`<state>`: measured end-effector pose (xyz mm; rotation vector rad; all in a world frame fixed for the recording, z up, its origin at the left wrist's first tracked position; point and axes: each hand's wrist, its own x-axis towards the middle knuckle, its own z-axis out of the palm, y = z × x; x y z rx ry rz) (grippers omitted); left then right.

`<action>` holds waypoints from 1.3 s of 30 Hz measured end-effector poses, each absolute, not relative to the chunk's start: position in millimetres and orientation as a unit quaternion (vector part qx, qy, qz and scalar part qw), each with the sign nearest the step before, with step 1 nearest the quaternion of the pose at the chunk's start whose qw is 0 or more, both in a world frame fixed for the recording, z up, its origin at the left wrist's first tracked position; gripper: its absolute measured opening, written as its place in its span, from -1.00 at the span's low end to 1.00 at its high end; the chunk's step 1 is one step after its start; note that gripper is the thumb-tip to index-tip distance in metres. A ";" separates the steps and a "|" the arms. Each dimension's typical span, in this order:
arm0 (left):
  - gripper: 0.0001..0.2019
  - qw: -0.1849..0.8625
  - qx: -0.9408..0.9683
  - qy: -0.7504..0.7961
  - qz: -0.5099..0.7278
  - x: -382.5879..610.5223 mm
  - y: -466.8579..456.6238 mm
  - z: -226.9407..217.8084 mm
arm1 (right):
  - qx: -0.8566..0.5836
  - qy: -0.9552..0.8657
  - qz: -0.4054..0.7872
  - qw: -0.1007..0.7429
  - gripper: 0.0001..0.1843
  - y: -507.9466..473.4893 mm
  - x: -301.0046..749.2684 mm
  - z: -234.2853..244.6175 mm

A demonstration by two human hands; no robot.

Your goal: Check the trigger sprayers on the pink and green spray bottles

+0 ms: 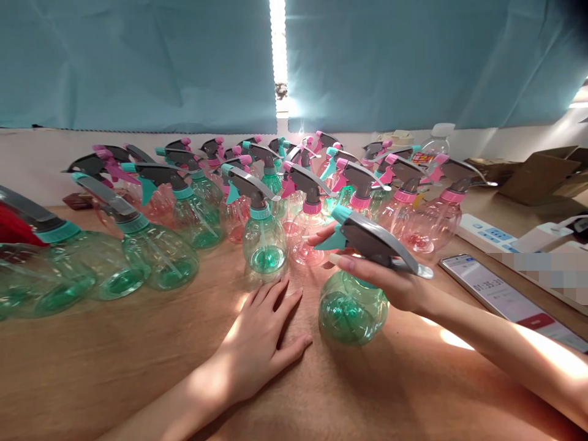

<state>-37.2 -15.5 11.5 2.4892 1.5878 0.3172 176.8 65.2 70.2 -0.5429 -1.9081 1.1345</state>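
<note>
My right hand (390, 278) is wrapped round the neck of a green spray bottle (353, 312) with a grey head and a turquoise trigger and nozzle. The bottle tilts a little, and I cannot tell whether its base touches the table. My left hand (264, 334) lies flat on the wooden table (174, 361), fingers spread, holding nothing. Just beyond its fingertips stands another green spray bottle (265, 245) with a turquoise collar. A pink spray bottle (309, 236) is upright behind and between my hands.
Several green and pink spray bottles crowd the back; a row of green bottles (158, 257) stands left. At right are a phone (500, 294) with a running timer, a power strip (489, 236) and a cardboard box (539, 174). A blue cloth (138, 67) hangs behind.
</note>
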 end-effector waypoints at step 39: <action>-0.44 0.078 0.838 0.531 0.104 -36.7 -14.6 8.6 | -0.203 -0.766 0.444 0.419 -0.84 67.3 176.2 67.1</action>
